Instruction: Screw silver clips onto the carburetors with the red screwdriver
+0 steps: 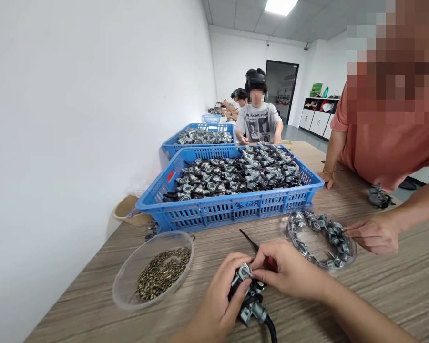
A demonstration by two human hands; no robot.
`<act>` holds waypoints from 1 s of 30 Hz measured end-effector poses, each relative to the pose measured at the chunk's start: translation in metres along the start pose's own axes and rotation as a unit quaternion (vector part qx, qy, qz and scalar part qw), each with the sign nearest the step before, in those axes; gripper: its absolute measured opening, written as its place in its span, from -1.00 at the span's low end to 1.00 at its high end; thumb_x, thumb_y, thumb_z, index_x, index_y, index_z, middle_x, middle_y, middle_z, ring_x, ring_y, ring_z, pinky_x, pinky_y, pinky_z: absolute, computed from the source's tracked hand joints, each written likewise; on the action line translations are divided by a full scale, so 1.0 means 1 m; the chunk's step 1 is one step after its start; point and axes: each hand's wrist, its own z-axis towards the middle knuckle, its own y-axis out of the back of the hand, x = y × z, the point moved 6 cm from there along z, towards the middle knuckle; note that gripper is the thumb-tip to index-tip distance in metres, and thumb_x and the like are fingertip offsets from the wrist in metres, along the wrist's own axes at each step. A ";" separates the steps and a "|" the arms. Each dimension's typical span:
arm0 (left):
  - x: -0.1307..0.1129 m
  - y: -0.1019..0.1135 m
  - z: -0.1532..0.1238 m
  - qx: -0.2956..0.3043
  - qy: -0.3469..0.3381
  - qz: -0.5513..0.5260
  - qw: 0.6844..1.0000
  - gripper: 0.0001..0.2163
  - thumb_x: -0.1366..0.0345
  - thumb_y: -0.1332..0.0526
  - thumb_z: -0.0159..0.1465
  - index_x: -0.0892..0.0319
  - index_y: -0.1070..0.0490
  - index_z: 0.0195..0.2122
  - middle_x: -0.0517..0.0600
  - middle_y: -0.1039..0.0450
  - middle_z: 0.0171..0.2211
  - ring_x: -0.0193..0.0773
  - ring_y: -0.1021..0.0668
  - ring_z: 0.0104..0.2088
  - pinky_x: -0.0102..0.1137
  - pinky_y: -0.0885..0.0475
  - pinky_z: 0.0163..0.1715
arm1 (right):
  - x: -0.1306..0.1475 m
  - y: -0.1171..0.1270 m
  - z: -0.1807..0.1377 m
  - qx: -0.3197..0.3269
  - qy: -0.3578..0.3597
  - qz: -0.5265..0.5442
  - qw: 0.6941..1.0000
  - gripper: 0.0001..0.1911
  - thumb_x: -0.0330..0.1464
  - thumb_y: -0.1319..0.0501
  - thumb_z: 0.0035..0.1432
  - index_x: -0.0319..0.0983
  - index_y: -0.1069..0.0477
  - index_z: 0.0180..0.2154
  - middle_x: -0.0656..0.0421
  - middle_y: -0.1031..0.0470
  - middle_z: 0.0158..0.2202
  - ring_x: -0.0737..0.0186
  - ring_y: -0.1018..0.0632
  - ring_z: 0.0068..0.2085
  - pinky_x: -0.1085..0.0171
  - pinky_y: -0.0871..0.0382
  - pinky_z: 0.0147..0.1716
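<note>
Two hands grip one black-and-metal fitting low over the counter, close to the wearer. The left hand is wrapped around the fitting's body from below. The right hand is pinched on a small metal clamp at the top of the fitting, and a screwdriver with a red handle runs under its fingers. A black hose leaves the fitting toward the lower frame edge.

Hazards, as judged from this view:

1. Dropped clamp. The clamp is held by fingertips only. A slip would likely send it onto the counter or into the clear dish of small screws on the left.
2. Tool slip. The screwdriver tip points away toward the near blue crate. With the right hand busy with both tool and clamp, control of the shaft is probably weak.
3. Crowding. Another person's hand rests at the rim of the clear dish of clamps, just beside the wearer's right hand. Reaching for that dish together could cause a collision or tip it.
4. Hose drag. Pull on the hose may twist the fitting in the left hand.
</note>
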 end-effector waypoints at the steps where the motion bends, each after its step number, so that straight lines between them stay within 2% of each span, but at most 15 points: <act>1: -0.002 0.000 0.002 0.006 -0.002 -0.006 1.000 -0.71 0.16 -0.11 0.63 0.03 -0.43 0.28 0.14 -0.54 0.14 -0.04 -0.62 0.13 -0.23 -0.58 0.18 | -0.001 0.000 0.000 0.000 -0.008 0.003 1.000 -0.87 -0.33 -0.41 0.30 -0.23 -0.61 -0.32 0.26 -0.57 -0.43 0.37 -0.44 -0.43 0.37 -0.23 -0.40; 4: -0.005 0.000 0.005 0.026 0.005 -0.010 1.000 -0.73 0.14 -0.07 0.64 0.06 -0.44 0.21 0.11 -0.54 0.03 -0.06 -0.61 0.05 -0.25 -0.58 0.10 | -0.004 -0.002 -0.001 0.001 -0.029 0.016 0.999 -0.87 -0.32 -0.42 0.29 -0.23 -0.61 -0.31 0.25 -0.59 -0.43 0.37 -0.46 -0.43 0.39 -0.24 -0.43; 9: -0.005 -0.002 0.006 0.071 0.039 -0.011 0.997 -0.73 0.08 -0.02 0.65 0.09 -0.42 0.11 0.13 -0.51 0.02 -0.05 -0.59 0.03 -0.22 -0.53 0.10 | -0.006 -0.004 0.000 0.002 -0.041 0.021 0.999 -0.87 -0.32 -0.43 0.29 -0.25 -0.61 -0.29 0.24 -0.61 -0.42 0.38 -0.47 -0.44 0.41 -0.26 -0.44; 14: -0.006 -0.001 0.009 0.092 0.036 -0.014 0.995 -0.73 0.07 0.00 0.65 0.08 -0.39 0.09 0.11 -0.50 -0.01 -0.07 -0.57 -0.01 -0.22 -0.52 0.06 | -0.004 -0.003 -0.001 0.002 -0.028 -0.006 1.000 -0.88 -0.32 -0.42 0.31 -0.25 -0.61 -0.27 0.25 -0.63 -0.42 0.38 -0.49 -0.44 0.42 -0.27 -0.45; 17: -0.007 0.000 0.012 0.099 0.022 -0.015 0.995 -0.75 0.10 0.01 0.65 0.09 -0.37 0.07 0.09 -0.48 -0.03 -0.09 -0.55 -0.05 -0.24 -0.51 0.03 | 0.003 0.000 0.001 0.006 -0.013 -0.045 0.999 -0.91 -0.35 -0.42 0.32 -0.23 -0.61 -0.25 0.25 -0.65 -0.39 0.38 -0.52 -0.43 0.41 -0.29 -0.44; 20: -0.007 0.000 0.013 0.104 0.016 -0.016 0.994 -0.75 0.10 0.02 0.66 0.08 -0.36 0.07 0.09 -0.46 -0.02 -0.10 -0.54 -0.03 -0.24 -0.50 0.06 | 0.015 0.005 -0.002 -0.002 0.010 -0.111 0.994 -0.95 -0.36 -0.44 0.29 -0.19 -0.62 -0.23 0.25 -0.66 -0.35 0.32 -0.56 -0.37 0.36 -0.33 -0.34; 22: -0.006 0.000 0.012 0.103 0.021 -0.014 0.994 -0.75 0.10 0.03 0.66 0.07 -0.34 0.11 0.09 -0.46 0.01 -0.09 -0.54 0.00 -0.22 -0.47 0.11 | 0.020 0.013 -0.014 -0.027 0.020 -0.158 0.987 -0.98 -0.38 -0.41 0.32 -0.18 -0.62 -0.20 0.20 -0.68 -0.30 0.24 -0.60 -0.29 0.30 -0.34 -0.25; 24: -0.006 0.000 0.010 0.102 0.029 -0.013 0.994 -0.74 0.08 0.04 0.66 0.07 -0.33 0.14 0.10 -0.46 0.02 -0.07 -0.54 0.02 -0.20 -0.46 0.14 | 0.018 0.026 -0.039 -0.074 0.022 -0.207 0.975 -0.90 -0.38 -0.29 0.41 -0.17 -0.61 -0.16 0.14 -0.69 -0.24 0.17 -0.63 -0.25 0.25 -0.34 -0.23; 25: -0.006 0.001 0.009 0.102 0.035 -0.013 0.994 -0.73 0.07 0.04 0.66 0.07 -0.33 0.13 0.11 -0.46 0.02 -0.07 -0.54 0.02 -0.20 -0.46 0.13 | 0.013 0.034 -0.056 -0.105 0.016 -0.233 0.967 -0.84 -0.36 -0.23 0.47 -0.16 -0.61 -0.14 0.13 -0.70 -0.23 0.17 -0.63 -0.28 0.25 -0.34 -0.26; 26: -0.005 0.001 0.009 0.104 0.041 -0.013 0.994 -0.72 0.05 0.05 0.67 0.07 -0.33 0.12 0.11 -0.46 0.01 -0.07 -0.55 0.01 -0.20 -0.47 0.12 | 0.009 0.045 -0.074 -0.152 0.021 -0.296 0.943 -0.82 -0.31 -0.20 0.50 -0.14 -0.60 -0.11 0.16 -0.71 -0.25 0.19 -0.63 -0.35 0.27 -0.33 -0.34; 28: -0.004 0.000 0.008 0.109 0.051 -0.012 0.993 -0.70 0.03 0.06 0.67 0.07 -0.34 0.11 0.11 -0.47 0.00 -0.07 -0.55 0.00 -0.20 -0.48 0.10 | -0.005 0.070 -0.107 -0.243 -0.018 -0.435 0.867 -0.77 -0.21 -0.18 0.53 -0.11 -0.60 -0.06 0.16 -0.71 -0.29 0.16 -0.65 -0.42 0.27 -0.25 -0.48; 30: -0.002 0.000 0.008 0.111 0.049 -0.011 0.993 -0.68 0.00 0.06 0.66 0.07 -0.34 0.12 0.11 -0.48 0.00 -0.06 -0.56 -0.01 -0.19 -0.49 0.10 | -0.026 0.092 -0.125 -0.243 -0.111 -0.539 0.799 -0.71 -0.20 -0.13 0.54 -0.13 -0.61 0.00 0.06 -0.73 -0.14 0.08 -0.68 -0.38 0.25 -0.18 -0.56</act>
